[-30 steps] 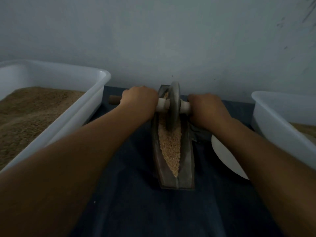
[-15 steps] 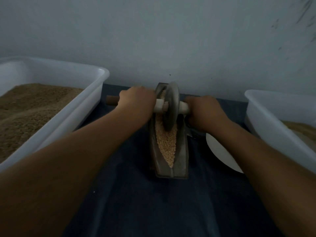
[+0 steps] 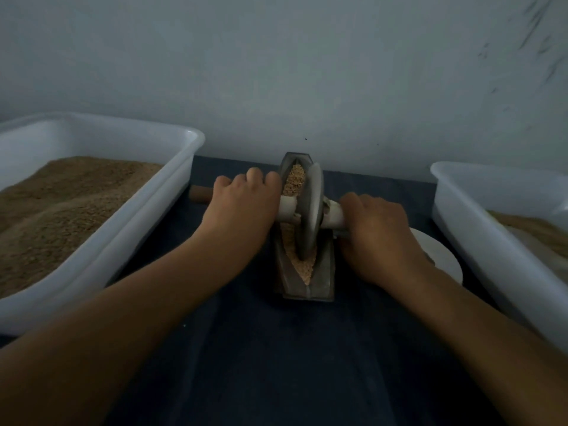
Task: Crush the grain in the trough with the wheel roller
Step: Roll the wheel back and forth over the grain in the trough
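A narrow boat-shaped metal trough (image 3: 324, 278) lies lengthwise on the dark blue cloth, filled with tan grain (image 3: 293, 179). The grey wheel roller (image 3: 309, 216) stands upright in the trough's middle, its rim down in the grain. A pale axle runs through the wheel. My left hand (image 3: 242, 210) grips the axle's left side, and a brown wooden end (image 3: 199, 193) sticks out past it. My right hand (image 3: 379, 232) grips the right side, a little nearer to me than the left.
A large white tub (image 3: 147, 229) heaped with brown meal stands at the left. Another white tub (image 3: 479, 222) holding some meal stands at the right. A white plate (image 3: 442, 256) lies partly under my right wrist. A pale wall rises just behind the trough.
The wheel has rolled from the trough's far end toward me to the middle, uncovering grain at the far end. Both hands came back with the axle.
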Demonstrator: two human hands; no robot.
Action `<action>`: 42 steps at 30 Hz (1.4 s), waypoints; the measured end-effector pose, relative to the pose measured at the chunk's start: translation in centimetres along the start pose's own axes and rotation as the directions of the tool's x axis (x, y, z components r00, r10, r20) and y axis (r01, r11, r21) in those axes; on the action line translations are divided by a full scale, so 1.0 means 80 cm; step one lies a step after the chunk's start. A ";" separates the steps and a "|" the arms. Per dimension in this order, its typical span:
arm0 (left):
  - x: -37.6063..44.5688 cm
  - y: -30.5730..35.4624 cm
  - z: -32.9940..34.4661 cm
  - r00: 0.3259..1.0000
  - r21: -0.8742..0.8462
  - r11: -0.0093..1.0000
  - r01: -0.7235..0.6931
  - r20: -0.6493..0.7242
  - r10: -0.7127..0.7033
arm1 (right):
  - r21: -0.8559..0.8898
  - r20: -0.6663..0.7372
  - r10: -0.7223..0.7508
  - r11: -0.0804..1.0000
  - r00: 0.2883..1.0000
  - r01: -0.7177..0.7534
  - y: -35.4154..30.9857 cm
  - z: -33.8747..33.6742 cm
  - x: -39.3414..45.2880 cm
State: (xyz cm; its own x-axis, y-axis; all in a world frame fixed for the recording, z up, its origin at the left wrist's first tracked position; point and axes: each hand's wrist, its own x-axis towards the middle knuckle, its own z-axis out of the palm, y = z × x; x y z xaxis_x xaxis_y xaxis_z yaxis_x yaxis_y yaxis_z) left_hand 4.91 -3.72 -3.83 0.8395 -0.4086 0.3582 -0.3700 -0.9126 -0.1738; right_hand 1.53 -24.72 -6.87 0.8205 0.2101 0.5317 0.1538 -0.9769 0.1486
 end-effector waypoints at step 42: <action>0.058 -0.018 0.019 0.985 -0.063 0.998 0.024 0.170 -0.013 | 0.048 0.149 0.021 0.998 0.989 -0.029 0.018 0.023 0.049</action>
State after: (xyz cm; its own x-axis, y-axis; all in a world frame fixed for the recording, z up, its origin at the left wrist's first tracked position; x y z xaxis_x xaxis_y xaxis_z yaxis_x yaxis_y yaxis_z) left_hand 9.95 -4.29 -3.33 0.8996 -0.3886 0.1993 -0.3741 -0.9212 -0.1073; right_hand 5.98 -25.35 -6.14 0.8964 0.1808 0.4046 0.1562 -0.9833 0.0934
